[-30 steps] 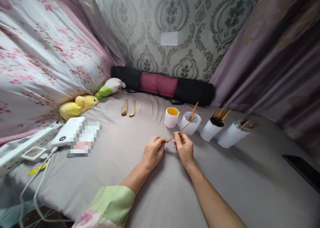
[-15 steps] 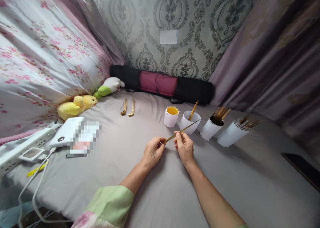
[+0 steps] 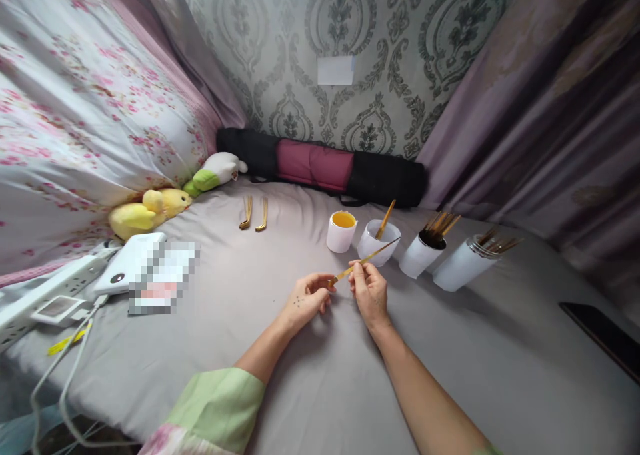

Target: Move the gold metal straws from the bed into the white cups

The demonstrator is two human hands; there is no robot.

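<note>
Both of my hands meet over a grey bedsheet (image 3: 250, 348). My right hand (image 3: 370, 294) pinches a thin golden stick (image 3: 367, 259) near its lower end. The stick slants up to the right toward a white cup (image 3: 379, 242) that holds another golden stick. My left hand (image 3: 306, 299) is curled, its fingertips at the stick's near end. A white cup with yellow contents (image 3: 343, 231) stands just left of that cup.
Two more white cups of sticks (image 3: 423, 252) (image 3: 463, 263) lean at the right. Two golden utensils (image 3: 255, 214) lie farther back. Plush toys (image 3: 145, 212), a power strip (image 3: 45, 295) with cables and a white device (image 3: 125, 268) sit left. A black and maroon bag (image 3: 320, 168) lines the wall.
The stick's far tip has lifted out of the white cup and now points over its rim. Both hands stayed close together, shifting slightly.
</note>
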